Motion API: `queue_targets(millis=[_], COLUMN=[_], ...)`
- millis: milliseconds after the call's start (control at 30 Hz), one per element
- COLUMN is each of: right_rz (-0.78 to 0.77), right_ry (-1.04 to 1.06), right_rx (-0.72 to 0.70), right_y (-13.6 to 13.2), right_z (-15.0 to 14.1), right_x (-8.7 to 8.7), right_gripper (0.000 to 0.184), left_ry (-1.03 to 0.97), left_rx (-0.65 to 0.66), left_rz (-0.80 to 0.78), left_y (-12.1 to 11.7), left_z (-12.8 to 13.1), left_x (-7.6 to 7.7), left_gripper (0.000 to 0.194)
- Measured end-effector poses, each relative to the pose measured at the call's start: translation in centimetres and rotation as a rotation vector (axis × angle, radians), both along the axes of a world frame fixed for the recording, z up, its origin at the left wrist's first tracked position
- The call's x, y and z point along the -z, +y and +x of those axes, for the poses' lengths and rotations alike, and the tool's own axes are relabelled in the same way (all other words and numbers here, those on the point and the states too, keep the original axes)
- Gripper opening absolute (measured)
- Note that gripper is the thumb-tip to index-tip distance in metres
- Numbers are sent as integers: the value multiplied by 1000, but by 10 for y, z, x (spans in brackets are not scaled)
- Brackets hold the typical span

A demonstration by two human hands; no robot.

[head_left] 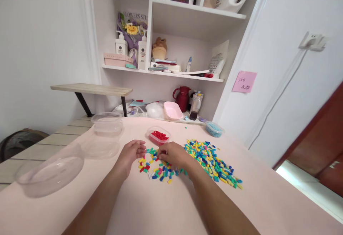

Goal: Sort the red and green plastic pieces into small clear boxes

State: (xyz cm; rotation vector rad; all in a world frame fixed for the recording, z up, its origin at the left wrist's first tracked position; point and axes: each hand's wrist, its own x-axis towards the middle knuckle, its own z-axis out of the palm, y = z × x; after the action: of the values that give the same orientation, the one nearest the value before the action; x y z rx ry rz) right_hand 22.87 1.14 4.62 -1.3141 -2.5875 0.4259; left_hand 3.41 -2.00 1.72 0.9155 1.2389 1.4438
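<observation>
Many small coloured toy bricks [206,156] lie heaped on the pink tabletop. A smaller scatter of the same pieces [164,174] spreads out in front of my hands. Over this scatter my right hand [173,154] reaches down, with thumb and forefinger closed in a pinch. A bit of red shows by its fingertips; whether it is held, I cannot tell. My left hand [132,153] rests at the scatter's left edge, its fingers loosely curved, no piece visible in them. Just beyond both hands stands a clear plastic tub [158,141] holding red pieces [159,135].
Clear empty-looking plastic containers [50,172] stand along the table's left side. A tub of light blue pieces [214,129] sits at the back right. Behind are a pink basin [173,110], a red jug [182,98] and a bottle of dark liquid [195,106] below the shelves.
</observation>
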Motion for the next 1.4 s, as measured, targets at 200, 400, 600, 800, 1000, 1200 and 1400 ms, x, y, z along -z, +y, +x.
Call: queue_targets(millis=[200,400,600,800,1000,1200,1400], right_rz=[-28,-11,-109,-124,88,2,66], right_ry=[21,157,342,773,833,786,820], right_rx=[11,2,-37,117,400,360,193], right_y=[2,1,6,16,31,36,20], right_z=[0,1,4,1,8,15,4], right_x=[5,6,9,12,18,23,12], right_gripper=[17,6,8,16,27,29,30], left_ry=[-7,-21,-15,-17,-30,-54,-103], left_rx=[6,4,5,10,4,5,-4], left_rz=[-2,1,2,5,4,2,-5], left_y=[0,2,1,0,1,1,1], left_z=[0,-1,-1,-1,-1,-1,-1], left_x=[0,2,2,1,1,2,1], left_gripper=[14,13,13,13,12,11,8])
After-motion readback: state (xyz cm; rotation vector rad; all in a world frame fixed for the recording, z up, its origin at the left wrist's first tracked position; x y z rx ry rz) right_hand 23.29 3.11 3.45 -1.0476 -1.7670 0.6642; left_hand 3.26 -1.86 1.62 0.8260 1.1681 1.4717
